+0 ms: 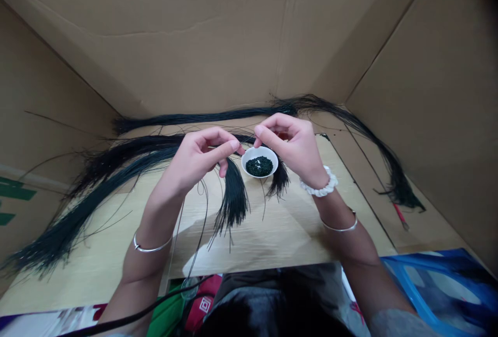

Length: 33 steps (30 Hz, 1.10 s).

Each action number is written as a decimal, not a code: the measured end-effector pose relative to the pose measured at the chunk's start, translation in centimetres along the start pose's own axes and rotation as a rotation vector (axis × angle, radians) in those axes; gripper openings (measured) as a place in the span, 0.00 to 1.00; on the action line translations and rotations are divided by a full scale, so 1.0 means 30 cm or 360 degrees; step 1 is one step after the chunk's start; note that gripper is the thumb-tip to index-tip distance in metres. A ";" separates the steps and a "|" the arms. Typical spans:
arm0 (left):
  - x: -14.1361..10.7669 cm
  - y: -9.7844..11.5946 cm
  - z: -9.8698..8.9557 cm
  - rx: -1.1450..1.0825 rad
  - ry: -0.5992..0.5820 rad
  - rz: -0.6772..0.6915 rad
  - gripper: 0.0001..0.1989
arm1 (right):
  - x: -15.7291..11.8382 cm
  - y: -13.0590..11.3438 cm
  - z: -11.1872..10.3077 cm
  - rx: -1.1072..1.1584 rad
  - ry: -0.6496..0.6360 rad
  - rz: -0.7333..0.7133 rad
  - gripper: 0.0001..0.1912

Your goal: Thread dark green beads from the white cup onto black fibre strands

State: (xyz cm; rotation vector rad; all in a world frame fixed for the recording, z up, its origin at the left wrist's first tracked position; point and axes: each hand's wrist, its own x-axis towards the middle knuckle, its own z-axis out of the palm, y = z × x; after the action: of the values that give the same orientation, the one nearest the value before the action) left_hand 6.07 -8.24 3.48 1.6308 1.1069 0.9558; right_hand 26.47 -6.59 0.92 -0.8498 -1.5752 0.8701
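My left hand (pixel 194 158) and right hand (pixel 303 148), fingertips pinched on I couldn't tell what, flanked the white bowl's (pixel 260 172) far rim, both near.

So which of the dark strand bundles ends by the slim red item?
The far-right bundle: it curves down along the right cardboard wall, its loose ends beside the red item. No other bundle runs along that wall.
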 end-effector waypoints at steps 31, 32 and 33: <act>-0.014 0.011 -0.018 0.0183 0.0326 0.0196 0.05 | 0.060 0.257 0.018 -0.1794 -0.1055 0.0356 0.11; -0.015 0.011 -0.018 0.0181 0.0328 0.0203 0.05 | 0.052 0.286 0.044 -0.1827 -0.1088 0.0386 0.11; -0.017 0.011 -0.018 0.0186 0.0331 0.0206 0.05 | 0.045 0.311 0.067 -0.1864 -0.1111 0.0414 0.12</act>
State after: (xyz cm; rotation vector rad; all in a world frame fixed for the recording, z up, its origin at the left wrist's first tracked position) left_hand 5.51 -8.64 3.88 1.7441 1.2277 1.1858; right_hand 25.02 -1.16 -6.93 -1.7028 -2.6958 0.3342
